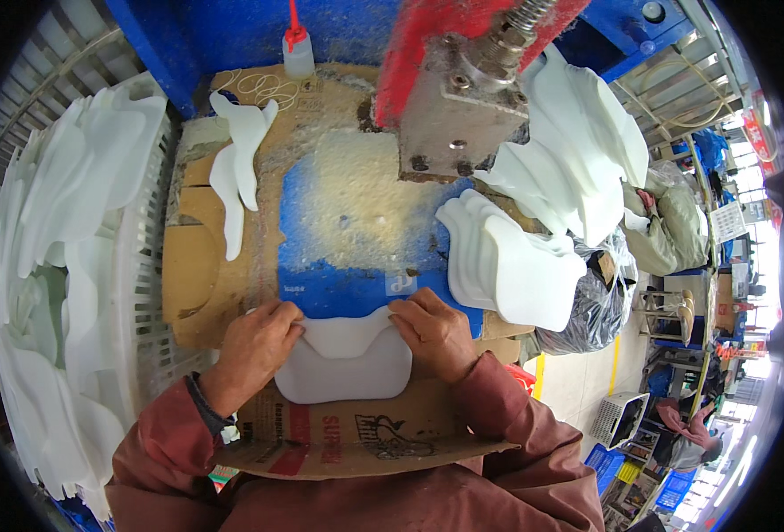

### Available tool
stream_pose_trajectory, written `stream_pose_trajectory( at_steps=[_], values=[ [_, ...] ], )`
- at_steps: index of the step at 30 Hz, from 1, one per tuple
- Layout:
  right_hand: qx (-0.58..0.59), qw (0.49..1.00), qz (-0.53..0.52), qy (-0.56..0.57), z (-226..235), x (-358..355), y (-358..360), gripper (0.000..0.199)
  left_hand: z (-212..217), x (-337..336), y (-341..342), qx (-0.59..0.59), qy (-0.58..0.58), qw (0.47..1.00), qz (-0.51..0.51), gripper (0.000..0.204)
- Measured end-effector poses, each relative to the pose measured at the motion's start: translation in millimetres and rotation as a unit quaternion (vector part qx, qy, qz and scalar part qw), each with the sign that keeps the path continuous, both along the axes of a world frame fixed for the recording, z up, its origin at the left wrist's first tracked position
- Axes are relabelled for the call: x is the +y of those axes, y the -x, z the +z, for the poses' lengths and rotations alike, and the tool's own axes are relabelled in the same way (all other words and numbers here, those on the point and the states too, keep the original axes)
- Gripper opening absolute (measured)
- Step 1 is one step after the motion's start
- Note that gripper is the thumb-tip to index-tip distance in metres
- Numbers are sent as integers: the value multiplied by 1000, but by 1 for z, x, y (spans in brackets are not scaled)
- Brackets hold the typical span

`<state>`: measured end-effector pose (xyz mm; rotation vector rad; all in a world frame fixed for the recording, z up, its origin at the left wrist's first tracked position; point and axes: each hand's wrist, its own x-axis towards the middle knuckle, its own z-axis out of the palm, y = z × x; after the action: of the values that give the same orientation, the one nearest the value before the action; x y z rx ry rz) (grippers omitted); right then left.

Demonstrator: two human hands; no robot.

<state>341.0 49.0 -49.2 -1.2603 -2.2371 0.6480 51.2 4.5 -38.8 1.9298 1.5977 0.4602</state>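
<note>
White foam piece (346, 359): pinched at its upper corners by left hand (254, 346) and right hand (436, 330); stacked foam pieces (512, 262) lay at two o'clock; squeeze bottle (298, 51) at twelve.

A factory floor or production workshop, not a home. Heavy blue press frame (232, 35) with a red ram (436, 44) and bare steel block (463, 115) over a worn blue work plate (356, 222) dusted with pale grit. Scuffed cardboard (206, 266) lining the bench's left edge. Stacks of identical white cut foam pieces (516, 257) at the bench's right edge, more heaped in a white plastic crate (157, 293) on the left. Squeeze bottle (299, 49) at the back edge. Blue crates (676, 488) and another worker (698, 434) beyond.
</note>
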Motion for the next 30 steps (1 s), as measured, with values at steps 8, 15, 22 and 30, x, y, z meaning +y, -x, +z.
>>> stream_pose_trajectory(
  at_steps=[8, 15, 22, 30],
  values=[
    [-70, 996, 52, -19, 3, 2, -1, 17, 24, 8, 12, -57, 89, 994, -37, 27],
    [-99, 991, 71, -46, 3, 4, 1, 18, 63, 16, -21, -57, 70, 976, -198, 44],
    [31, 999, -30, -1, 8, -6, -13, 20, 22, 25, -74, -8, 40, 962, -270, 39],
    [152, 954, -148, 210, 1, -22, -30, 15, 16, 13, -72, -18, 29, 970, -242, 43]
  ],
)
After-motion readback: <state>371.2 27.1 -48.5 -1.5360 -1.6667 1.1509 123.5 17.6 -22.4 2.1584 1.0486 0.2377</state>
